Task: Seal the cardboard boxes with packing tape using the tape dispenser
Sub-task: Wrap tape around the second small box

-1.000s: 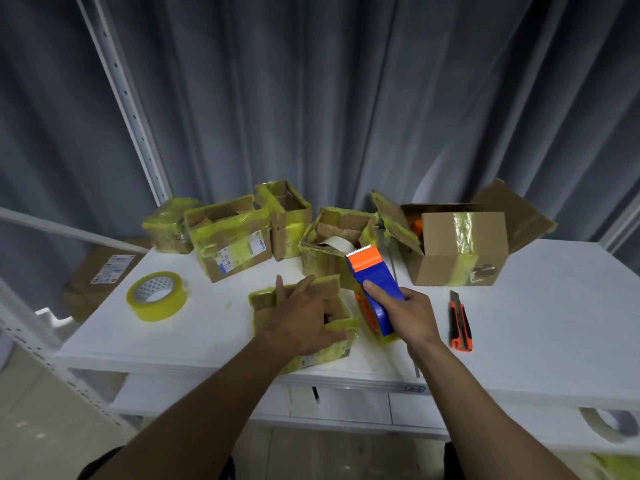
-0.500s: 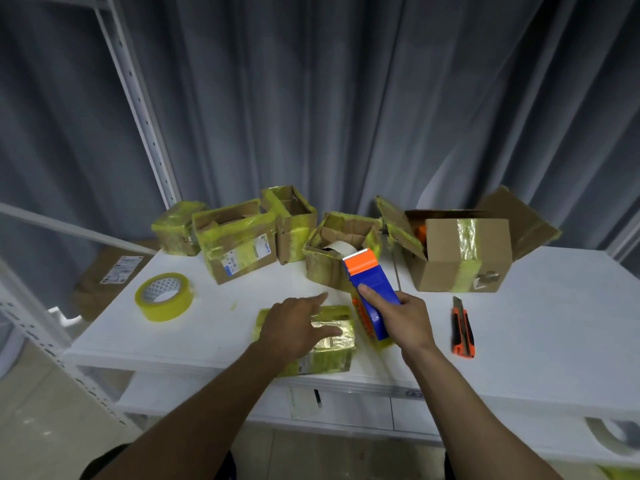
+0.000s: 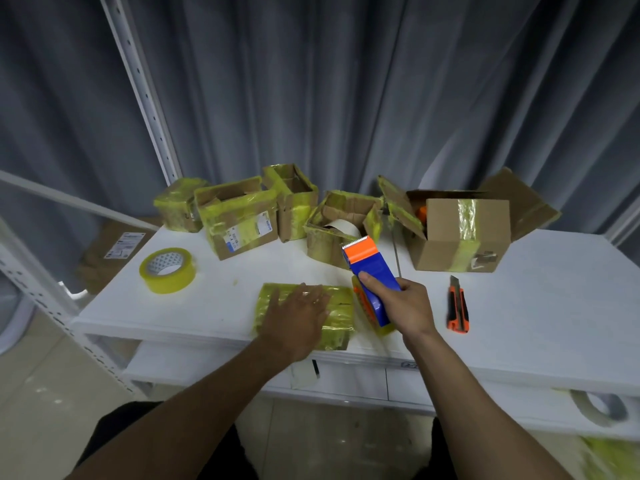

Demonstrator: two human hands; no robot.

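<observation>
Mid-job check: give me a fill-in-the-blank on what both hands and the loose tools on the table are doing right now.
The right hand grips the tape dispenser, whose front cap is ____. The left hand lies flat on a closed box wrapped in ____ tape. The utility knife lies on the table to the ____ of the right hand. The spare tape roll sits at the table's ____ end.
Missing words: orange; yellow; right; left.

White flat table (image 3: 554, 306)'s got a round yellow tape roll (image 3: 169, 284) at left, an orange box cutter (image 3: 458, 308) right, and yellow-taped brown cardboard boxes (image 3: 239, 220) mid-frame.
</observation>
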